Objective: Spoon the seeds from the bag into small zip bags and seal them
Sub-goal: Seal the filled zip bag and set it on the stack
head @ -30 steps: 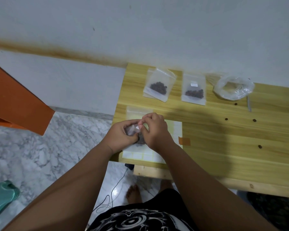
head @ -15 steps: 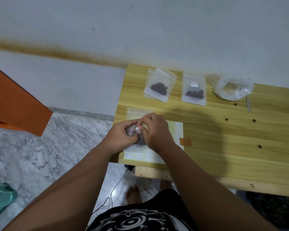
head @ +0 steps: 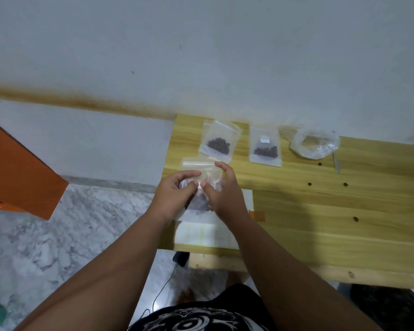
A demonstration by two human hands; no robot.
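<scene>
Small zip bag (head: 202,189) of dark seeds, centre of frame, held just above the wooden table (head: 320,211). My left hand (head: 175,199) and right hand (head: 222,197) pinch its top edge, thumbs meeting. Two filled bags (head: 219,142) and crumpled source bag (head: 314,143) lie upper right.

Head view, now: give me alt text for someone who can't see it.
Both hands, left hand and right hand, pinch a small zip bag of dark seeds above the wooden table. Behind lie two filled zip bags, a crumpled clear bag and a few loose seeds.
</scene>
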